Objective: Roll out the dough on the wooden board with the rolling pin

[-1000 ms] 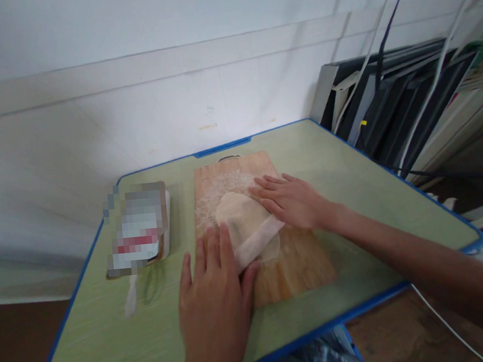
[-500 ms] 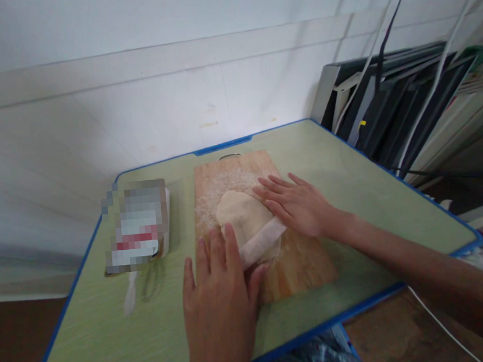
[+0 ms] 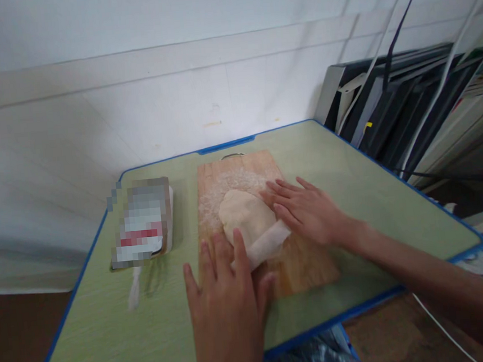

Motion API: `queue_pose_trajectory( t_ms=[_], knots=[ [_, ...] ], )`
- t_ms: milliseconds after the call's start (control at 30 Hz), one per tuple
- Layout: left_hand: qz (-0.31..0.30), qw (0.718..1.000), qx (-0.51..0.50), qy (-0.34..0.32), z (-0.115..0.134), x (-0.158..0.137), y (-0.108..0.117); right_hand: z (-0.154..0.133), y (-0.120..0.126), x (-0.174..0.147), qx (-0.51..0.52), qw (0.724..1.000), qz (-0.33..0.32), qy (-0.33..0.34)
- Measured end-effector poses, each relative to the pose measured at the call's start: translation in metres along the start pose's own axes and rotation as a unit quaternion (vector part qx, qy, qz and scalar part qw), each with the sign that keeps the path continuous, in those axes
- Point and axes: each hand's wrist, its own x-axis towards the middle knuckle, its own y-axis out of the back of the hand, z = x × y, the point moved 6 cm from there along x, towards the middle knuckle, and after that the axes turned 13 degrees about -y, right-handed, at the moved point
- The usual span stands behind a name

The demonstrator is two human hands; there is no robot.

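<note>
dough [image 3: 246, 211]: lay flat on the wooden board [image 3: 306, 265], a rounded sheet, on the near side of the flour [image 3: 235, 178] patch
dough handling: looked soft, light and pliable, likely to stretch, tear or stick if pinched; best lifted with flat palms under the rim, on the floured far side
rolling pin [image 3: 268, 245]: sat aslant across the near part of the dough; looked stiff and fairly light, pale dusting probably made it a bit slippery
pin hold: ends were the place to bear on, palms flat, load even; middle best left to the dough
left hand [image 3: 227, 303]: fingers spread wide over the pin's left end, not wrapped round it; exact contact hidden
right hand [image 3: 309, 209]: flat at the pin's right end, fingers stretched out past it, no closed grip
board: lay on the green table [image 3: 349, 160], could have slid under a hard push; couldn't tell if anything held it underneath
</note>
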Motion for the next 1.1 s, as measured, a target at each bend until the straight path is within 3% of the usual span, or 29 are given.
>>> queue_pose_trajectory(
  t_ms=[133, 400, 633, 867, 1100],
  knots=[
    [-0.045, 0.998, -0.028, 0.041, -0.014, 0.016, -0.001, -0.007, -0.002, 0.025, -0.011, 1.000, -0.018, 0.021],
    [0.006, 1.000, -0.009, -0.022, 0.011, -0.013, 0.002, 0.002, 0.001, -0.019, 0.005, 1.000, 0.018, 0.003],
    [-0.066, 0.996, -0.028, 0.051, -0.016, 0.019, -0.002, -0.007, -0.003, 0.025, -0.014, 1.000, -0.017, 0.019],
    [0.014, 1.000, -0.005, -0.025, 0.017, -0.019, -0.001, 0.003, 0.000, -0.023, 0.009, 0.999, 0.037, 0.007],
    [-0.068, 0.996, -0.041, 0.046, -0.020, 0.020, 0.000, -0.007, -0.005, 0.031, -0.010, 1.000, -0.010, 0.007]
  ],
)
